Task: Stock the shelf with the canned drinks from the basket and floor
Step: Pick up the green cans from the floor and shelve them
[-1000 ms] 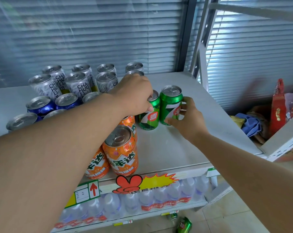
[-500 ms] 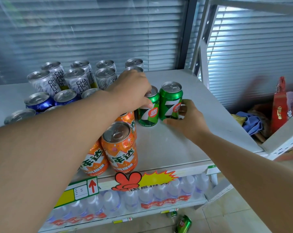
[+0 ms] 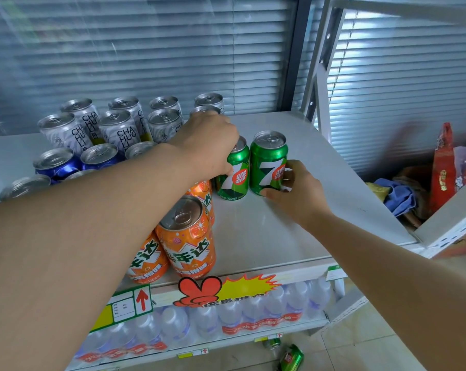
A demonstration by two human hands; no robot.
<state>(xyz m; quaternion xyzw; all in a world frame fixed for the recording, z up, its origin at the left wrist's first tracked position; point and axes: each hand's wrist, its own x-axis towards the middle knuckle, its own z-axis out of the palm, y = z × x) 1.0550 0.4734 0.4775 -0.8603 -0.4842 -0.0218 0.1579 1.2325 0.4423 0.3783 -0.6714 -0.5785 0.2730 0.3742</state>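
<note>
Two green 7-Up cans stand upright side by side on the grey shelf. My left hand grips the left green can from above. My right hand holds the right green can low on its side, thumb in front and fingers behind. Orange cans stand at the shelf's front, partly hidden under my left forearm. Blue cans and white cans fill the back left. On the floor below lies another green can. No basket is in view.
The lower shelf holds shrink-wrapped water bottles. A shelf upright rises at the back right corner. Window blinds close the back. Red bags and a blue cloth lie to the right, beside a second shelf's edge.
The right green can has turned so its 7 logo faces me. Both hands stay on the two green cans, which stand closer together.
</note>
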